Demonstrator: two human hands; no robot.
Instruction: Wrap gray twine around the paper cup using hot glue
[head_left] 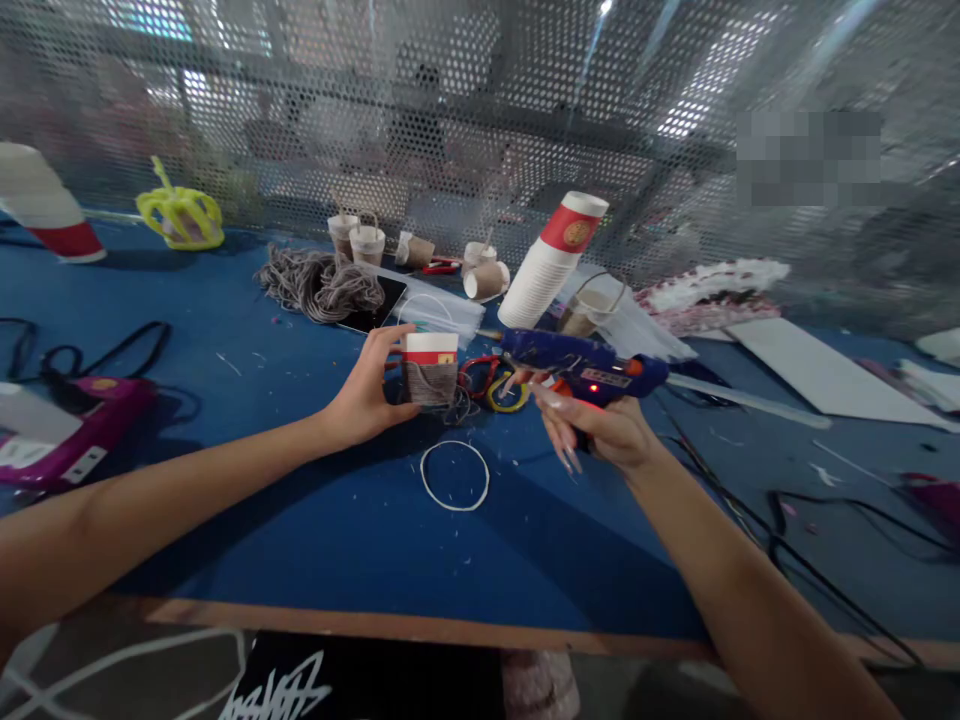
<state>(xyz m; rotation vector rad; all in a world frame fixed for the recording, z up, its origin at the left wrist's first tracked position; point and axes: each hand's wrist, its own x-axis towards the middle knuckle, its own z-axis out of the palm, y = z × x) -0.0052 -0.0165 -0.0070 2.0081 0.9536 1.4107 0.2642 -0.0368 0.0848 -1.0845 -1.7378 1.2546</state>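
My left hand (367,395) grips a small paper cup (430,362) at its left side. The cup has a white and red band at the top and grey-brown cord wound round its lower part; loose cord hangs beside it. In my right hand (600,430) is a blue glue gun (562,358) with a red light lit, its nozzle pointing left, close to the cup. Behind the cup and gun lie scissors (510,395) with red and yellow handles. A white ring (455,476) rests on the table just below the cup.
A leaning stack of paper cups (551,260), a grey cord bundle (319,285) and several cord-wrapped cups (367,245) stand at the back. Left are a yellow basket (184,218) and a purple power strip (82,430). Black cables (780,545) cross the right side, near a white board (825,370).
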